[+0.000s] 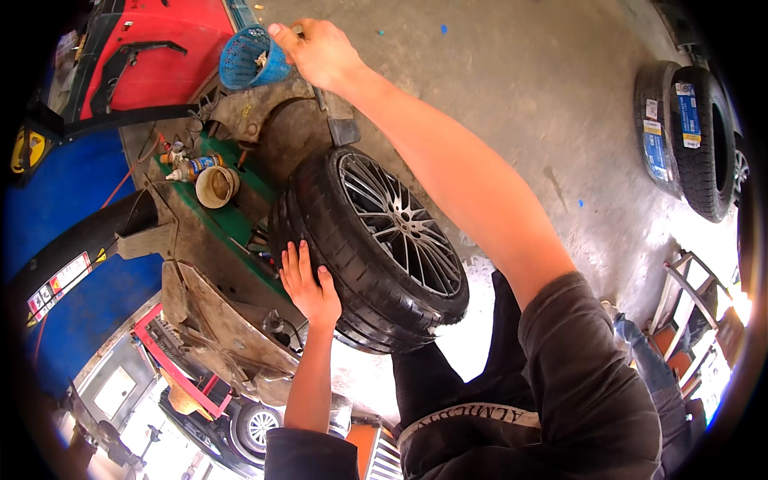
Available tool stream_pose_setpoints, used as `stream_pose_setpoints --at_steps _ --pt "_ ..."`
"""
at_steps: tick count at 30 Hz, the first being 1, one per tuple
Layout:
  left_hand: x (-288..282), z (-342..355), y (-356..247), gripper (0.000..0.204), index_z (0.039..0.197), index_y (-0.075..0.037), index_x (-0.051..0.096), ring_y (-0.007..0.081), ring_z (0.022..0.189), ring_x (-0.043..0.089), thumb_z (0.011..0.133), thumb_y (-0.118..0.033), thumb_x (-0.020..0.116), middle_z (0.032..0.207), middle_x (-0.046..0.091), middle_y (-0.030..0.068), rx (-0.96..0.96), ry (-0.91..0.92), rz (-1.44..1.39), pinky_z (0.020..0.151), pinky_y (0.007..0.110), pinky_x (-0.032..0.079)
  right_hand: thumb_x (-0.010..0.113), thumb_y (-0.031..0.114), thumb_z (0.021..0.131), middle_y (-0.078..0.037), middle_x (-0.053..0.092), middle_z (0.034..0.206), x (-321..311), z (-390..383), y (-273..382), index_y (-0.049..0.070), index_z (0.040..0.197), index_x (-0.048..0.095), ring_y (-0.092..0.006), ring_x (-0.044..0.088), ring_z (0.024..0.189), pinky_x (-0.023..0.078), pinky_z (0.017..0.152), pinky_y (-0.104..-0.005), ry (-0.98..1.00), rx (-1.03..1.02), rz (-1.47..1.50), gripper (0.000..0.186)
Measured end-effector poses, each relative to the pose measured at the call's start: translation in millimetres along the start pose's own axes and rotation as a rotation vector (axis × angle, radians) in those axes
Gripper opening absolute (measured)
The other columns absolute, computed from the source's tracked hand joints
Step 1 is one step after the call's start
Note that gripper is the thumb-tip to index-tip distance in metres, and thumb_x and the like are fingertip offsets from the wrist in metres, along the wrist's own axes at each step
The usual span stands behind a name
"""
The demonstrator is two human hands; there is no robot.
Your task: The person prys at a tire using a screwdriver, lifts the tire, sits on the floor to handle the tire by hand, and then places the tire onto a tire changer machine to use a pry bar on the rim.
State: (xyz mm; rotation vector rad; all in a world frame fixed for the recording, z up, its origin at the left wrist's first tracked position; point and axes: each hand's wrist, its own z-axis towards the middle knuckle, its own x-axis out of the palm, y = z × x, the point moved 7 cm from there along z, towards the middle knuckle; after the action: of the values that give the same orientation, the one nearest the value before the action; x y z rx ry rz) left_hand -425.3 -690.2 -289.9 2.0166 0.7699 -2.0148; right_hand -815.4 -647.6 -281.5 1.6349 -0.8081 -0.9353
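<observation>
Against the left side of the tyre (328, 232), my nearer left hand (312, 292) lies open; my right hand (324, 54) curls by the blue basket (240, 60), grip unclear.

The black tyre (364, 292), on a silver spoked rim (409, 225), stands tilted near centre.

I wear a dark T-shirt (592, 400), which looks charcoal, almost black. The right sleeve (564, 308) is short and loose; it ends above the elbow with a simple hem, and some creases run across its cloth. The left sleeve (310, 454) is of the same dark colour. My trousers (428, 376) are black. At my waist there is a greyish-brown band (512, 433) with pale capital letters. My left hand (310, 290) and my right hand (320, 54) are both bare.
</observation>
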Motion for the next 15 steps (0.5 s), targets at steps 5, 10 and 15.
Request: stream_pose_setpoints --at_steps 5,10,15 --pt "1.4 1.5 1.2 0.056 0.150 -0.011 0.049 0.0405 0.146 0.036 0.103 -0.040 0.039 0.156 0.044 0.0174 0.003 -0.004 -0.042 0.119 0.058 0.022 0.046 0.063 0.100 -0.020 0.071 0.110 1.8 6.1 -0.4 0.004 0.112 0.067 -0.0390 0.066 0.110 0.051 0.095 -0.0504 0.024 0.030 -0.051 0.064" --pt "0.6 1.0 0.1 0.056 0.149 -0.010 0.050 0.0408 0.144 0.038 0.106 -0.042 0.037 0.155 0.045 0.0176 0.013 -0.013 -0.024 0.119 0.054 0.025 0.046 0.063 0.100 -0.019 0.071 0.111 1.1 3.2 2.4 0.004 0.114 0.067 -0.0387 0.066 0.111 0.051 0.095 -0.0507 -0.032 0.025 -0.041 0.064" --pt "0.3 1.3 -1.1 0.054 0.149 -0.010 0.050 0.0410 0.144 0.038 0.106 -0.039 0.038 0.156 0.044 0.0175 0.012 -0.009 -0.005 0.119 0.053 0.026 0.046 0.064 0.100 -0.019 0.072 0.110 2.7 -3.1 -3.0 0.005 0.114 0.068 -0.0391 0.066 0.111 0.051 0.095 -0.0507 -0.038 0.031 -0.014 0.065"
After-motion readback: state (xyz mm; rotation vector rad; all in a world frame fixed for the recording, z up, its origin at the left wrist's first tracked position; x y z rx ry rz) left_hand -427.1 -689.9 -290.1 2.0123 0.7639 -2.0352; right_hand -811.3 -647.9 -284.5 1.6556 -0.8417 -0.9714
